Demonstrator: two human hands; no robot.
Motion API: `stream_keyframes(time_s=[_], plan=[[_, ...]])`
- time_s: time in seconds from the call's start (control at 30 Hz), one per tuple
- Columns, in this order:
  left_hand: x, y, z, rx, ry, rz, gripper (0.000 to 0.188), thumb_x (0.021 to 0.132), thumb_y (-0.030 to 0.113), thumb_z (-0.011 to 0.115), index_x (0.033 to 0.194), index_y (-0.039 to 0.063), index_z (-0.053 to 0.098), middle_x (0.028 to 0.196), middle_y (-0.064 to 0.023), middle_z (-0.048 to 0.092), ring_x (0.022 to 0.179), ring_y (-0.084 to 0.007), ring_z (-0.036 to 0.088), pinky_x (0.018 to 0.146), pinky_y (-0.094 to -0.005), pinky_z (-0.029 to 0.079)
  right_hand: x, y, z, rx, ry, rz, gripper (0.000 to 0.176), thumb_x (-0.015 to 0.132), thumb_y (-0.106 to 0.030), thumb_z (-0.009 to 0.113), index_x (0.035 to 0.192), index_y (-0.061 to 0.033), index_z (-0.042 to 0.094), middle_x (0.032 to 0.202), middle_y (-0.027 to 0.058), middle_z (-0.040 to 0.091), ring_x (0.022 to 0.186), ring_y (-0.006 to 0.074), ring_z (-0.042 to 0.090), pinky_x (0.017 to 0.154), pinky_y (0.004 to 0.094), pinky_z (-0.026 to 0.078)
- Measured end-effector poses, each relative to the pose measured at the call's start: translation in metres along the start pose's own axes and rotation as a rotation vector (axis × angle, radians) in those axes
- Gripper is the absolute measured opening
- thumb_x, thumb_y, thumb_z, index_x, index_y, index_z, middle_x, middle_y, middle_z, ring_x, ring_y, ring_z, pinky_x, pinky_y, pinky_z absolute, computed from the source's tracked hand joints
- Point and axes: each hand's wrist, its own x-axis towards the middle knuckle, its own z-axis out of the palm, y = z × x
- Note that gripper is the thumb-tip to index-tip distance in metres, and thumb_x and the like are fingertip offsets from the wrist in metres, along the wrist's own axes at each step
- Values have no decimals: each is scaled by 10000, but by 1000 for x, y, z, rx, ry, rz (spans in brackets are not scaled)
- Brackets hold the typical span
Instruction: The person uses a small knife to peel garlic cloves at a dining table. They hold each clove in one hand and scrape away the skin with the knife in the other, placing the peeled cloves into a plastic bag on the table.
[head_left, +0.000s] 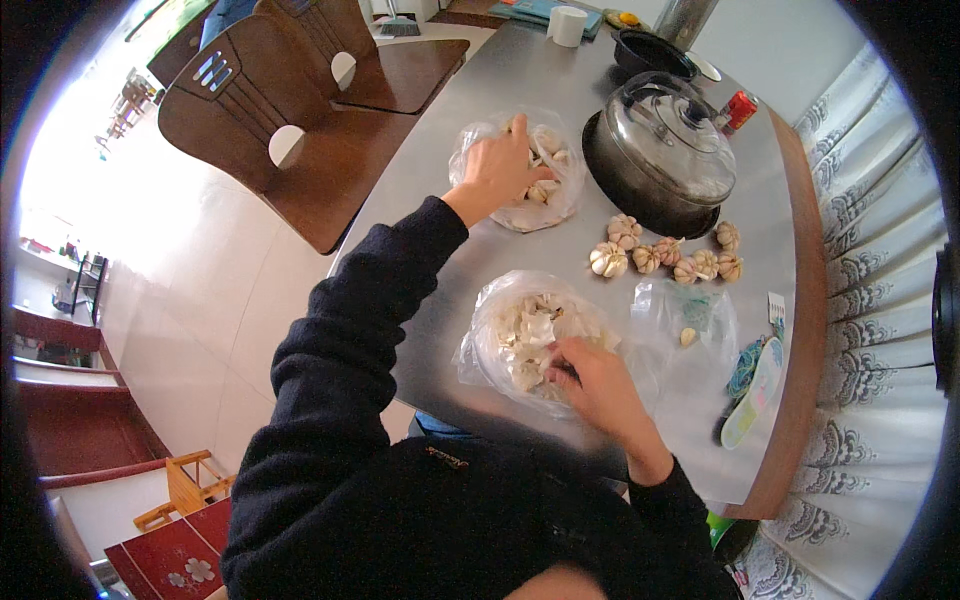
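My left hand (501, 166) reaches into a clear plastic bag (526, 219) of garlic, its fingers apart over the cloves (541, 192). Nearer to me, my right hand (600, 382) is at the right side of a second plastic bag (480, 360) filled with pale garlic skins (529, 330). The right fingers are bent over the skins, and the picture does not settle whether they pinch anything. To the right lies a flat clear bag (652, 352) with a single garlic clove (688, 337) on it. Several whole garlic bulbs (645, 259) sit beyond that bag.
A dark pot with a glass lid (667, 150) stands behind the bulbs, beside a red can (741, 111). A black pan (652, 54) and a white paper roll (567, 26) are farther back. At the right lie blue-green string (742, 369) and an insole-shaped item (752, 394). Wooden chairs (300, 142) line the left side.
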Motion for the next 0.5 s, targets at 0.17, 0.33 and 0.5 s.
stream_keyframes(time_s=[0.17, 0.33, 0.5], plan=[[-4, 1, -24, -151, 2, -57, 767, 660, 580, 724, 1123, 3, 521, 794, -174, 662, 720, -336, 655, 653, -383, 515, 36, 17, 2, -148, 23, 16, 167, 774, -89, 642, 897, -19, 553, 922, 133, 617, 870, 336, 576, 754, 391, 457], [-20, 3, -41, -481, -54, -160, 656, 721, 505, 724, 1107, 7, 543, 799, -118, 666, 724, -242, 661, 622, -328, 506, 47, 15, -12, -120, 102, 25, 166, 789, -123, 639, 904, -23, 574, 935, 124, 611, 888, 322, 574, 763, 404, 456], [-62, 25, -57, -1394, -194, -358, 384, 890, 282, 622, 1142, 6, 534, 937, -82, 649, 787, -165, 650, 615, -253, 500, 41, -5, -43, 82, 289, 52, 141, 820, -83, 655, 913, 2, 593, 927, 87, 658, 773, 179, 619, 679, 277, 480]])
